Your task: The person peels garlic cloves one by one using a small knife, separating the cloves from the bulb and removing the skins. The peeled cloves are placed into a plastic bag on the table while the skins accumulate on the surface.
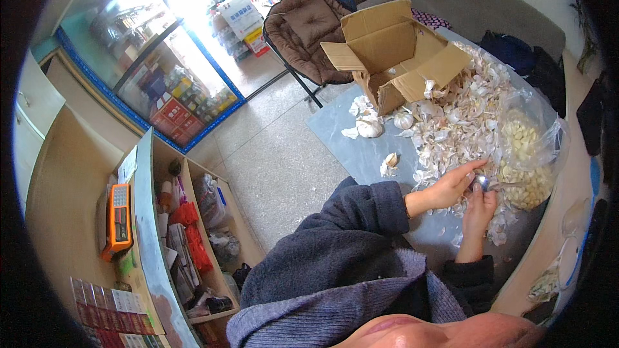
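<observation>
Both of my hands are close together over the garlic skins. My left hand reaches in from the left, its index finger stretched out and its thumb near a small shiny metal tool; whether it grips anything is unclear. My right hand, just below, pinches the tool with its fingertips. A heap of papery garlic skins spreads over the grey tabletop. Right of my hands, peeled garlic cloves lie in a clear plastic bag. Whole garlic bulbs and a partly opened bulb sit left of the heap.
An open cardboard box stands at the table's far side, by a padded brown chair. A grey sofa is behind. At left, an orange scale rests on a counter above shelves with bags.
</observation>
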Motion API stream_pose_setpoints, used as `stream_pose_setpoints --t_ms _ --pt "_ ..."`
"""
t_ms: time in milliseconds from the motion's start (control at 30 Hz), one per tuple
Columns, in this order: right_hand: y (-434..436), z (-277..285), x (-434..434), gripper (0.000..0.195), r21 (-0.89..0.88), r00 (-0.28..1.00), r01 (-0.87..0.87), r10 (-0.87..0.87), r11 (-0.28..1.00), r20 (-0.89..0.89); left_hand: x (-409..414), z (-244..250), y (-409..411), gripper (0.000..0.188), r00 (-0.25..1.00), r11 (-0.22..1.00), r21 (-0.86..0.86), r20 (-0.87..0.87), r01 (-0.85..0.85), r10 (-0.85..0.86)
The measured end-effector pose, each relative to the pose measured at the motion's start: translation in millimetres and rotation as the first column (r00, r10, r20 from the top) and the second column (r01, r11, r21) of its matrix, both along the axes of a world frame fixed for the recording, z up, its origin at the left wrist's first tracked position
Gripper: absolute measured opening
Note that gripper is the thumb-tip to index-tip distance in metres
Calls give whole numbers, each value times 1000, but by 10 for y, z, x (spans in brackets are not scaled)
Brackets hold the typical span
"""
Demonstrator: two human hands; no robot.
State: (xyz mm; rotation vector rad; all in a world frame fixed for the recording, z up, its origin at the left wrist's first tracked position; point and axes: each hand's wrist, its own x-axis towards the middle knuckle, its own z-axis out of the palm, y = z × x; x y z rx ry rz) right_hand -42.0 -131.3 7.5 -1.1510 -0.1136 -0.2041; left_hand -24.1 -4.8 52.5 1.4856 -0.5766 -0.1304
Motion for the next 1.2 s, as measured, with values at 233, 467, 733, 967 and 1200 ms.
stream_pose_setpoints --t_ms 233,467,733,967,1200 --pt "47 99 -20 14 77 999 54 -53 996 -13 108 -289 40 34 948 974 124 283 -188 147" --pt "72 160 -51 11 36 998 38 -36 999 -50 139 -350 41 11 975 978 19 93 -205 203" --pt "-5 101 -12 10 -6 998 -16 16 1000 -54 223 -440 76 15 967 951 -308 -246 -15 -64" --pt "-84 243 -46 14 -31 990 -136 135 990 -33 165 -287 198 17 895 937 -312 -358 156 -268" --pt "-29 290 -70 16 -14 984 -170 169 985 -62 210 -368 256 14 902 933 -283 -305 221 -306"
